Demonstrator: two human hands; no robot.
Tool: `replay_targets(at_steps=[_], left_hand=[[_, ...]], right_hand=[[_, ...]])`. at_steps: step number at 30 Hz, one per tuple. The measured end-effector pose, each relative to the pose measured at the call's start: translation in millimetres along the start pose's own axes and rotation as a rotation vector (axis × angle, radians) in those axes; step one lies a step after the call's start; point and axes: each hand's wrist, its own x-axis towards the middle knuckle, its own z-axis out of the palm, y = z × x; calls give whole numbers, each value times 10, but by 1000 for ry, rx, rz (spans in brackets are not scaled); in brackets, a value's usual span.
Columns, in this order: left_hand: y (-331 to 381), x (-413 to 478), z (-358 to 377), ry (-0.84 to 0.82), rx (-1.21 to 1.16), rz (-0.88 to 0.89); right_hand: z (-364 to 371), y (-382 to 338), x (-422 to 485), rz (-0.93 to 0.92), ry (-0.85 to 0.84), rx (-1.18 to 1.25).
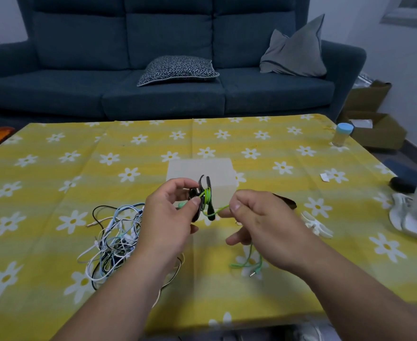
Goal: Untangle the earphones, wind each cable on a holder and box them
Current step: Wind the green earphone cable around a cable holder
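Holder [211, 212] fills left hand [168, 217]; right hand [259, 217] pinches cable [208, 193] over table [55, 183].

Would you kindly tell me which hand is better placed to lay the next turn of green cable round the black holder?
The right hand: it pinches the free run of green cable just beside the black holder, while the left hand is busy gripping that holder.
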Motion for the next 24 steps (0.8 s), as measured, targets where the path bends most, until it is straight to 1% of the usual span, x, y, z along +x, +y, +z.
replay_targets(at_steps=[5,7,10,13,17,21,24], left_hand=[[-16,-17,18,-42,121,58],[-8,-37,38,-89,159,72],[24,-80,51,-191,181,61],[47,-106,40,-259,109,13],[90,-136,13,-369,-57,-65],[123,-164,5,-456,-162,-123],[137,-154,-14,-484,-186,-147]], right_hand=[[-68,-2,57,-135,177,-26],[-87,-9,83,-184,230,-17],[-122,7,145,-193,294,20],[-169,87,234,-145,374,92],[-227,206,343,2,462,239],[-186,269,387,71,423,223],[-137,272,408,88,444,233]])
